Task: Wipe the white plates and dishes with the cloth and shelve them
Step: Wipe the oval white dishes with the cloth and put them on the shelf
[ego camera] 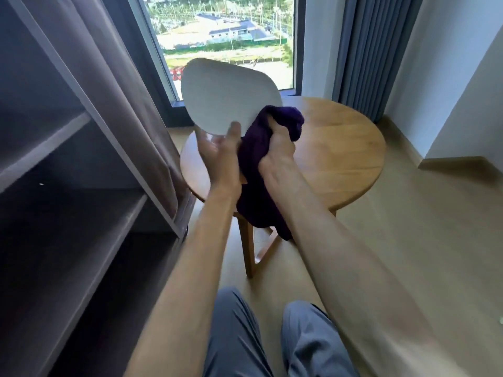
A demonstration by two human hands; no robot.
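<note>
A white plate (228, 95) is held up and tilted above the round wooden table (340, 159). My left hand (220, 153) grips the plate's lower edge, thumb on the near face. My right hand (277, 151) clutches a dark purple cloth (261, 170) bunched against the plate's lower right rim. The rest of the cloth hangs down between my forearms. My left hand's fingers behind the plate are hidden.
A dark open shelf unit (76, 164) with several shelves stands at the left, a brown curtain (114, 85) beside it. A window (226, 36) is behind the table, a grey curtain (373, 50) to its right. Wooden floor (408, 254) spreads at the right.
</note>
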